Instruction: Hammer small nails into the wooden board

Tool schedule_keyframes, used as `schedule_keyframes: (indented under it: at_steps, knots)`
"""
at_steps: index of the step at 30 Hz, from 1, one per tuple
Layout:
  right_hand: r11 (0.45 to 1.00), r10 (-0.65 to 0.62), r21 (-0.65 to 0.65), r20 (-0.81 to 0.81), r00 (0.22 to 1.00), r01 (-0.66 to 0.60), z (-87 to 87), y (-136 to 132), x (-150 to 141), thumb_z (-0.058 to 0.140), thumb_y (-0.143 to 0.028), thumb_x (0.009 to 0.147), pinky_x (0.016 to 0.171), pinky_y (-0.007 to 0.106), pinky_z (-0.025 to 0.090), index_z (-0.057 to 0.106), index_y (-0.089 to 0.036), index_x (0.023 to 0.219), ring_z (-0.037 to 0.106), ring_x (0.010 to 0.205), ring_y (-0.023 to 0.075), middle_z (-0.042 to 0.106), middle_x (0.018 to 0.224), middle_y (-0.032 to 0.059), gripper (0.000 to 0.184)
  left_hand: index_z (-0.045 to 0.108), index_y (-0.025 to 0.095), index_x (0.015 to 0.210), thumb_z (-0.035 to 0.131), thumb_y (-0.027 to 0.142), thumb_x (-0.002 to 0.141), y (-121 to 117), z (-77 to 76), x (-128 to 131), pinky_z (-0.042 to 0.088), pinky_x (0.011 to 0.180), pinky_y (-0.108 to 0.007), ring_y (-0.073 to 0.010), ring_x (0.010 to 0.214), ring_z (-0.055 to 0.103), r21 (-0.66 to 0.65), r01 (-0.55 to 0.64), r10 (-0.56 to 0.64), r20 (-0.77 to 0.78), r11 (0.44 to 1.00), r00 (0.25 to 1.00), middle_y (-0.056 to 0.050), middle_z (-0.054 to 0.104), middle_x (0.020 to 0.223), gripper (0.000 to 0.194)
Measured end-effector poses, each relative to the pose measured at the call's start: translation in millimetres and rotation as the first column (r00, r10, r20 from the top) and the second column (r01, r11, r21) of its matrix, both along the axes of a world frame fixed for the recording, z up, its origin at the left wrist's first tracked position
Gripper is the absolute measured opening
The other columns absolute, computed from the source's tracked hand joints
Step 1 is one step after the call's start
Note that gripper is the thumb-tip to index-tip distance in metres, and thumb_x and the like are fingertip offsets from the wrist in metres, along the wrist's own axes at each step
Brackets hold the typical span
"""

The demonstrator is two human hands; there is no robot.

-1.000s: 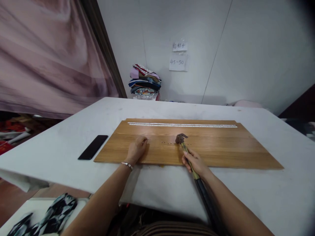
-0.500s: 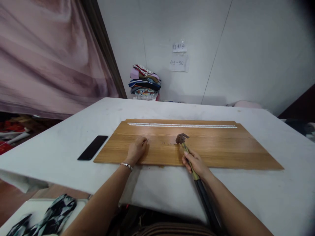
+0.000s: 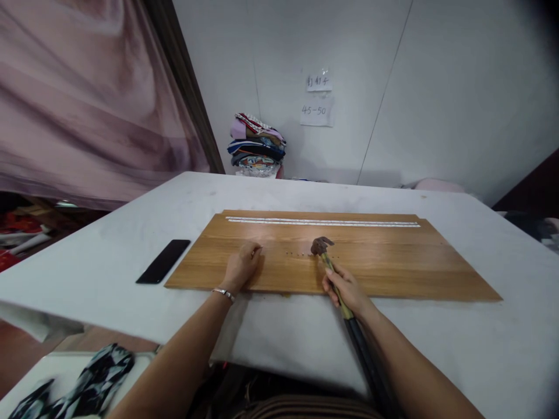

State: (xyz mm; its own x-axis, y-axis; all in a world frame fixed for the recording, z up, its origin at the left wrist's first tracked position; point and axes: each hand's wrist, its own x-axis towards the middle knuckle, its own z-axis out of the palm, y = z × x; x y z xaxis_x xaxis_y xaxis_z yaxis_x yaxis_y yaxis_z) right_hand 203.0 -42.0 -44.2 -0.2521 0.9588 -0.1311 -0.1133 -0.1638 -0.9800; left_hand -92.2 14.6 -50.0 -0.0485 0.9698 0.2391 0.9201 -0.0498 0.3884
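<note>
My right hand [image 3: 345, 288] is wrapped around the handle of a claw hammer [image 3: 322, 245], whose rusty head is over the middle of a brown wooden board [image 3: 406, 262]. The dark lower end of the handle runs back toward my body. On the board's left half rests my left hand [image 3: 243, 265], thumb and fingers pinched together. A tiny glint at its fingertips looks like a nail [image 3: 261, 247], mostly hidden. Several small nails [image 3: 297, 254] form a row across the board, on both sides of the hammer head.
Two white measuring strips [image 3: 323, 222] lie along the board's far side. A black phone [image 3: 163, 262] sits left of the board on the white-covered table [image 3: 174, 203]. Folded clothes [image 3: 257, 145] are stacked by the wall behind. Patterned cloth [image 3: 96, 378] lies at lower left.
Both hands and the hammer hold nearly the same place on the board. Only a slight shift of the whole view shows.
</note>
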Motion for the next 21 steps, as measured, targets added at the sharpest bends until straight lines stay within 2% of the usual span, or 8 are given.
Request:
schedule_keyframes:
  at_steps: [7, 18, 21]
  knots:
    - [1.0, -0.004, 0.005, 0.005, 1.0, 0.004, 1.5, -0.1, 0.1, 0.062, -0.062, 0.077, 0.03, 0.019, 0.031, 0.055, -0.02, 0.092, 0.037, 0.031, 0.0049, 0.057, 0.057, -0.0072, 0.045, 0.068, 0.024, 0.101, 0.047, 0.032, 0.091, -1.1, 1.4, 1.1, 0.049, 0.079, -0.028, -0.02, 0.094, 0.067, 0.005, -0.007, 0.007, 0.0, 1.0, 1.0, -0.005, 0.072, 0.106, 0.025]
    - [1.0, -0.005, 0.004, -0.005, 1.0, 0.005, 2.8, 0.3, -0.2, 0.063, -0.062, 0.076, 0.03, 0.019, 0.031, 0.055, -0.02, 0.095, 0.037, 0.03, 0.0053, 0.056, 0.056, -0.0077, 0.047, 0.068, 0.023, 0.099, 0.047, 0.032, 0.091, 0.5, -0.8, -0.1, 0.049, 0.079, -0.028, -0.0196, 0.093, 0.067, -0.002, -0.004, 0.004, -0.008, 1.0, 1.0, -0.004, 0.073, 0.103, 0.023]
    - [1.0, -0.01, 0.007, 0.0, 1.0, 0.01, 2.3, 0.2, -0.3, 0.062, -0.063, 0.076, 0.029, 0.019, 0.031, 0.053, -0.021, 0.088, 0.036, 0.03, 0.0049, 0.056, 0.056, -0.0075, 0.045, 0.068, 0.023, 0.099, 0.047, 0.032, 0.091, 0.5, -0.1, 0.7, 0.049, 0.079, -0.028, -0.0204, 0.096, 0.067, -0.001, -0.001, 0.001, -0.01, 1.0, 1.0, -0.005, 0.072, 0.106, 0.024]
